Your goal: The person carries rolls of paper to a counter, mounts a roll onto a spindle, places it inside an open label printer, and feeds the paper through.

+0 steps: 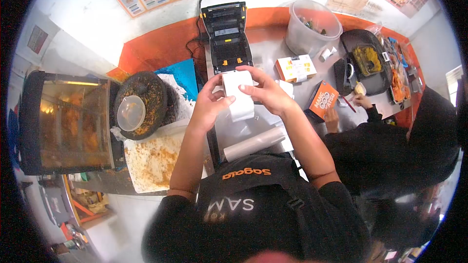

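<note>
Between both hands is a roll of white label paper (239, 101), a loose strip of it hanging down toward me. My left hand (211, 101) grips the roll's left side, its thumb pressed on the front. My right hand (267, 91) holds the right side, thumb across the paper and fingers over the top edge. Just beyond them stands a black label printer (228, 44) with its lid raised and yellow parts inside. A clear plastic roll (254, 144) lies on the counter nearer my body.
At left, a glass-fronted warmer (73, 122) sits beside a stone mortar (141, 85) holding a plastic bowl (131, 113). A clear bucket (312, 29) and white carton (296, 68) stand beyond. At right, a person's hands (331, 119) are at an orange box (322, 100).
</note>
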Demonstrator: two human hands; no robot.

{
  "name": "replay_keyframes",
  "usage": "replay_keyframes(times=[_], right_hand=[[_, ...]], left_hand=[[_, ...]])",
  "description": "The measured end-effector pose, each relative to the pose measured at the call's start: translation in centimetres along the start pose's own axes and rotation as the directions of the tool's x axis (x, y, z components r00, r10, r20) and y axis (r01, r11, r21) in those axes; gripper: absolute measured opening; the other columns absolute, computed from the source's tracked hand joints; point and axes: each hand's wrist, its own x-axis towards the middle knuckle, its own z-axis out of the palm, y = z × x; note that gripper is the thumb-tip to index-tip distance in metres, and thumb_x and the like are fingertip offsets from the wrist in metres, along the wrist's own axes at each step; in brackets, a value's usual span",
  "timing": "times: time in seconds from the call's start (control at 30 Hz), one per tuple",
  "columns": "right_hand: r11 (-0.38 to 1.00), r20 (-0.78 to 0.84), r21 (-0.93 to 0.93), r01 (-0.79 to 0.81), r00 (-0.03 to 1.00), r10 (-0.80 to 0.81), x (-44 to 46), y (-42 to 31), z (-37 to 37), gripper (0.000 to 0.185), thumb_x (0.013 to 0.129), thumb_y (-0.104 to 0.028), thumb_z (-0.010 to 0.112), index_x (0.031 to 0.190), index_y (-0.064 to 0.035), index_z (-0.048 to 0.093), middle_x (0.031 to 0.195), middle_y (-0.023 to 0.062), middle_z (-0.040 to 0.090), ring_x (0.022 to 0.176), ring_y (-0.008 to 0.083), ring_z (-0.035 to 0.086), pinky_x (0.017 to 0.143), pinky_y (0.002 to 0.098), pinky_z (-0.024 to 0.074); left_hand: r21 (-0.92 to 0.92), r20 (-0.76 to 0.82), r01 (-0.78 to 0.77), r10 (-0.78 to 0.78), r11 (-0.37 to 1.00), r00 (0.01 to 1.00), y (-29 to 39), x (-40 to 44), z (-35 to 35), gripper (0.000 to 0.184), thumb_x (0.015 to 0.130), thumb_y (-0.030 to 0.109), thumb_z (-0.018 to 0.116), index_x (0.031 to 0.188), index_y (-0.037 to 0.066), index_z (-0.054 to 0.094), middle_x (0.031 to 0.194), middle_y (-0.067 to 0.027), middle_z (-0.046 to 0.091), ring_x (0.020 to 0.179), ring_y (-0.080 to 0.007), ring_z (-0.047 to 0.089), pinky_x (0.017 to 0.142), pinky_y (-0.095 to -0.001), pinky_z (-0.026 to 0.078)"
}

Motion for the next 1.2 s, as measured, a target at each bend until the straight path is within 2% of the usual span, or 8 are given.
replay_keyframes(times=[0.07, 0.23, 0.57, 0.63, 0.87, 0.97, 1.03, 1.2], right_hand=[[0.998, -0.002, -0.026, 0.058, 0.998, -0.058, 0.0, 0.3, -0.3, 0.071, 0.083, -0.008, 0.08, 0.146, -0.0107, 0.046, 0.135, 0.0077, 0.057, 0.116, 0.0204, 0.059, 0.099, 0.0364, 0.0499], [0.979, -0.038, -0.052, 0.195, 0.98, -0.197, 0.1, 0.8, -0.6, 0.065, 0.081, -0.005, 0.079, 0.14, -0.0092, 0.052, 0.128, 0.0082, 0.059, 0.116, 0.021, 0.059, 0.097, 0.036, 0.0512], [0.978, -0.024, -0.086, 0.193, 0.98, -0.195, 0.2, 2.1, -0.7, 0.075, 0.078, -0.002, 0.08, 0.145, -0.0106, 0.048, 0.135, 0.0083, 0.056, 0.118, 0.0232, 0.058, 0.1, 0.038, 0.0488], [0.989, -0.06, -0.061, 0.134, 0.989, -0.138, 0.3, 2.1, -0.9, 0.076, 0.078, -0.003, 0.081, 0.146, -0.0108, 0.047, 0.137, 0.0088, 0.055, 0.119, 0.0233, 0.058, 0.101, 0.0382, 0.0484], [0.938, -0.017, -0.163, 0.305, 0.95, -0.312, -0.5, 3.1, -0.6, 0.083, 0.081, -0.009, 0.082, 0.152, -0.0112, 0.04, 0.137, 0.0052, 0.054, 0.119, 0.0186, 0.056, 0.094, 0.0326, 0.0504], [0.947, -0.091, -0.122, 0.298, 0.947, -0.309, -0.3, 4.4, -0.9, 0.084, 0.08, -0.009, 0.083, 0.152, -0.0093, 0.039, 0.135, 0.006, 0.054, 0.118, 0.0184, 0.056, 0.094, 0.032, 0.0504], [0.953, -0.15, -0.132, 0.272, 0.945, -0.29, -0.5, 5.2, -0.9, 0.085, 0.079, -0.009, 0.083, 0.152, -0.0074, 0.039, 0.134, 0.0075, 0.054, 0.118, 0.0185, 0.056, 0.094, 0.0321, 0.0504], [0.841, -0.342, -0.48, 0.251, 0.829, -0.443, -0.3, 5.9, -0.3, 0.08, 0.075, -0.022, 0.086, 0.139, 0.0069, 0.05, 0.12, 0.0179, 0.068, 0.112, 0.0209, 0.064, 0.098, 0.0368, 0.0489]], left_hand=[[0.036, 0.015, -0.03, 0.029, 0.999, 0.999, -0.1, -0.1, 0.5, 0.06, 0.087, 0.008, 0.07, 0.142, 0.0, 0.045, 0.128, -0.0091, 0.054, 0.112, -0.0202, 0.062, 0.093, -0.0391, 0.054], [-0.329, 0.079, 0.262, -0.25, 0.907, 0.965, 0.3, 0.0, 0.6, 0.058, 0.094, 0.021, 0.067, 0.144, 0.003, 0.042, 0.131, -0.0104, 0.057, 0.112, -0.0234, 0.063, 0.092, -0.0437, 0.055], [-0.154, -0.095, 0.104, -0.119, 0.983, 0.988, -1.6, 0.7, 0.6, 0.054, 0.093, 0.017, 0.068, 0.141, 0.003, 0.048, 0.132, -0.01, 0.058, 0.116, -0.0214, 0.061, 0.091, -0.0385, 0.055], [0.121, -0.049, -0.03, 0.036, 0.992, 0.998, -1.7, 0.7, 0.5, 0.058, 0.09, 0.009, 0.069, 0.143, 0.002, 0.046, 0.132, -0.0088, 0.057, 0.117, -0.02, 0.059, 0.093, -0.0362, 0.053], [-0.027, -0.064, 0.002, -0.004, 1.0, 0.998, -3.3, 0.9, 1.2, 0.068, 0.086, 0.005, 0.071, 0.148, 0.006, 0.041, 0.14, -0.0087, 0.052, 0.121, -0.0197, 0.057, 0.098, -0.0354, 0.05], [0.124, -0.077, -0.1, 0.11, 0.987, 0.991, -3.2, 0.9, 2.0, 0.069, 0.08, 0.006, 0.077, 0.143, 0.005, 0.047, 0.136, -0.0093, 0.053, 0.121, -0.0208, 0.057, 0.099, -0.0361, 0.05], [0.642, -0.095, -0.231, 0.375, 0.731, 0.922, -2.2, 0.6, 3.1, 0.07, 0.072, 0.007, 0.083, 0.136, 0.004, 0.053, 0.128, -0.0112, 0.057, 0.121, -0.0238, 0.057, 0.1, -0.0388, 0.05], [0.822, 0.103, -0.388, 0.561, 0.417, 0.822, -3.1, 0.3, 4.0, 0.073, 0.068, 0.003, 0.084, 0.135, 0.004, 0.056, 0.127, -0.014, 0.058, 0.116, -0.0272, 0.059, 0.097, -0.0388, 0.051]])
